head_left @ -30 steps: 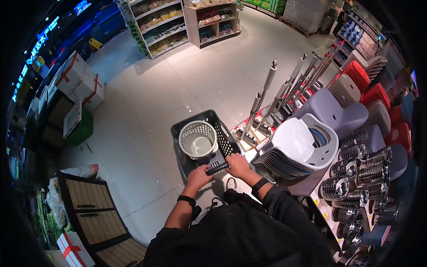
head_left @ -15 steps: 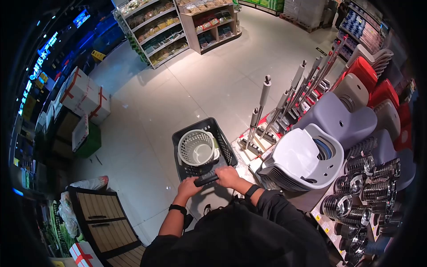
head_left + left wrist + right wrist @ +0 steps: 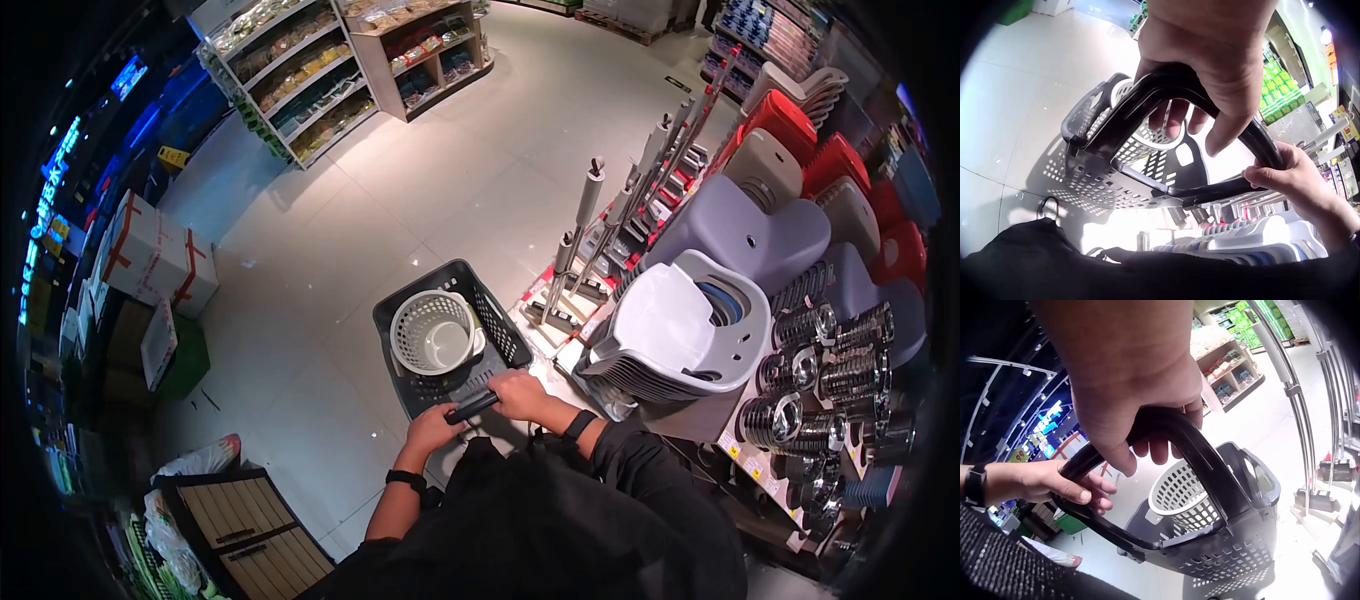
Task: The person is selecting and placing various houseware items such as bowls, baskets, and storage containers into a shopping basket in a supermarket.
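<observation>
Trainee: Where is the load, and what does each grip hold?

Instructor: The black plastic shopping basket [image 3: 1254, 528] is low, on or just above the tiled floor [image 3: 330, 290]; its underside contact cannot be seen. A pale grey perforated pail [image 3: 440, 342] stands upright inside it, nearer the left wall, with bare basket bottom at the near end. Left grip [image 3: 430, 430] and right grip [image 3: 519, 394] are both curled round the black handle [image 3: 472, 407], apart from each other.

Trainee: Which fault is most likely?

Instructor: A side strike. The right side of the basket lies near the flat mops [image 3: 591, 190] and the stack of pale plastic stools [image 3: 660, 315]. Should the handle swing right, a corner could catch a mop head and topple its pole.

Trainee: Is the pail a hazard?

Instructor: A secondary one. No restraint is visible and the fit is loose. A sudden jolt could slide or tip it into the bare end.

Trainee: And the handle?

Instructor: Unequal force between the two grips could twist it, skewing the basket toward the display.
</observation>
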